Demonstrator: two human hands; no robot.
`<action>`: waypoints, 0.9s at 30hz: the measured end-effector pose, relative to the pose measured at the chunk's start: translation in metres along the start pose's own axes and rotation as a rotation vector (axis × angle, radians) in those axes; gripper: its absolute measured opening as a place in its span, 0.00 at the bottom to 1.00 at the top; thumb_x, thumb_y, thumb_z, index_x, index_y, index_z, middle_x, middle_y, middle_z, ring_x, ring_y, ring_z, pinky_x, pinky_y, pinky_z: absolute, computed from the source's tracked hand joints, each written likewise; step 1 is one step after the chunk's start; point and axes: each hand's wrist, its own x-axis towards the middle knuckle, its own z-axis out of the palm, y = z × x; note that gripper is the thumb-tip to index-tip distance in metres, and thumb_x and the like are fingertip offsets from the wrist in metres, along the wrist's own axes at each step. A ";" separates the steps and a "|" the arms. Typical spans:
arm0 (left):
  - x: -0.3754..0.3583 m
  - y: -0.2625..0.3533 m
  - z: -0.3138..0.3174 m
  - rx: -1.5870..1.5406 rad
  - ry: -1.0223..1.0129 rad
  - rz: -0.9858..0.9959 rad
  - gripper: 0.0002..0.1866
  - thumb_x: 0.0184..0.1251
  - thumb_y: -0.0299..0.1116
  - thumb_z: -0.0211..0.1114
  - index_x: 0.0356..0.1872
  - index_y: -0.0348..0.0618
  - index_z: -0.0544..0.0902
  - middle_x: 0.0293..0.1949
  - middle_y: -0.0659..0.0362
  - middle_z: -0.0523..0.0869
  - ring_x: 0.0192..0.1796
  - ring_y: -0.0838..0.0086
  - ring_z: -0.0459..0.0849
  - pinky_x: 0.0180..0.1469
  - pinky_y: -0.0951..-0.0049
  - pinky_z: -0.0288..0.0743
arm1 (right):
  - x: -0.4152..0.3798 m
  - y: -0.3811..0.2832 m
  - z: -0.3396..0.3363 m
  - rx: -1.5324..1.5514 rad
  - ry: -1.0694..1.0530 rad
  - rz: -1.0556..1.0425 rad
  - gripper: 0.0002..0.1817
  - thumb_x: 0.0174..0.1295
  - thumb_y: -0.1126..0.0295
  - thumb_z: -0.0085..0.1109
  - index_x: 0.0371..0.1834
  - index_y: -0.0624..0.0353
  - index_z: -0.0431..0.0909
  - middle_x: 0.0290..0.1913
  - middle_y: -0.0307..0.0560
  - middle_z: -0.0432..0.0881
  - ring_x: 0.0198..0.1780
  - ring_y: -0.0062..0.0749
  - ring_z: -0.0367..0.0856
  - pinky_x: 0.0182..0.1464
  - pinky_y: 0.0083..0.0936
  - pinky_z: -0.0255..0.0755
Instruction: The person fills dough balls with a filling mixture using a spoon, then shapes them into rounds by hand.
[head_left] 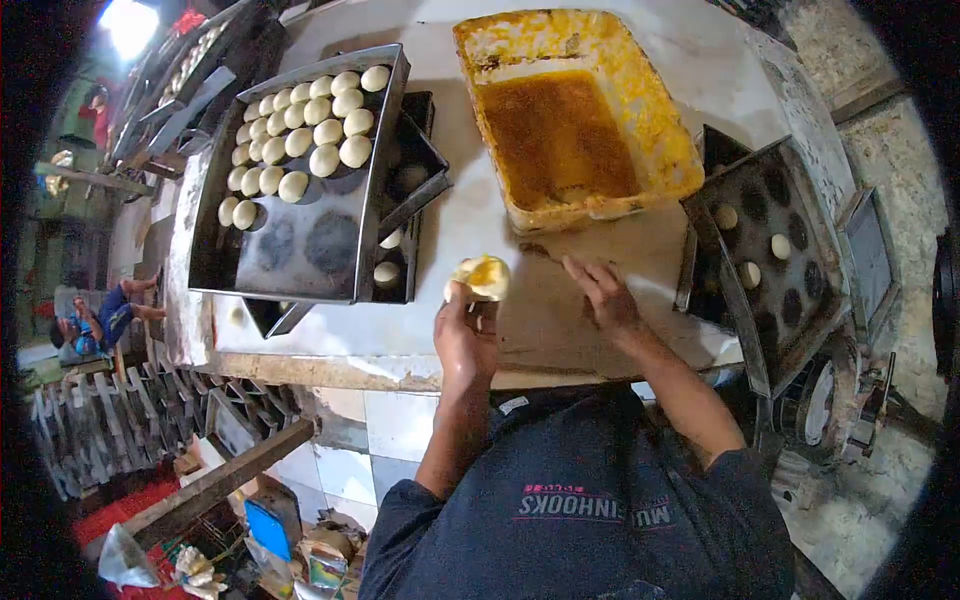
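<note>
My left hand [467, 335] is raised over the table's front part, fingers closed around a flattened round of pale dough [482, 278]. A dab of yellow filling [487, 272] lies on the dough. To the right, my right hand [605, 300] is low over the table, fingers together around a thin tool [540, 250] with a dark, smeared tip. Most of this tool is hidden by the fingers. Just beyond it stands a large rectangular tub [520, 215], its walls smeared yellow, with orange-brown filling [560, 135] covering its bottom.
At left, a metal tray [270, 293] bears rows of dough balls [298, 143] and sits on other trays. At right, stacked dark trays [765, 215] hold a few dough balls [780, 246]. A person [100, 318] is at far left. The table's wooden edge [330, 368] runs before me.
</note>
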 end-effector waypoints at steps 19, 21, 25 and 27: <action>-0.163 -0.083 0.032 1.175 -0.502 0.943 0.37 0.67 0.23 0.49 0.75 0.34 0.43 0.69 0.41 0.59 0.68 0.60 0.63 0.68 0.63 0.59 | -0.040 -0.133 -0.164 0.492 0.343 0.053 0.21 0.49 0.67 0.73 0.42 0.71 0.81 0.41 0.48 0.81 0.40 0.34 0.83 0.44 0.24 0.79; -0.197 -0.081 0.042 0.888 -0.543 0.710 0.38 0.67 0.22 0.48 0.75 0.35 0.41 0.68 0.41 0.60 0.66 0.61 0.66 0.67 0.64 0.60 | -0.050 -0.150 -0.183 0.500 0.391 0.049 0.12 0.53 0.74 0.68 0.38 0.68 0.82 0.40 0.49 0.80 0.39 0.38 0.83 0.40 0.28 0.78; -0.234 -0.067 0.036 0.296 -0.595 0.487 0.33 0.73 0.31 0.52 0.74 0.34 0.50 0.66 0.47 0.67 0.65 0.65 0.70 0.66 0.68 0.62 | -0.070 -0.162 -0.209 0.489 0.488 -0.136 0.04 0.56 0.79 0.63 0.34 0.66 0.79 0.40 0.47 0.79 0.38 0.39 0.82 0.39 0.32 0.77; -0.241 -0.058 0.017 0.267 -0.642 0.515 0.24 0.71 0.33 0.55 0.64 0.31 0.68 0.64 0.48 0.69 0.65 0.65 0.69 0.67 0.65 0.61 | -0.079 -0.170 -0.219 0.512 0.392 -0.206 0.05 0.56 0.79 0.63 0.35 0.65 0.79 0.40 0.47 0.79 0.36 0.38 0.82 0.37 0.30 0.76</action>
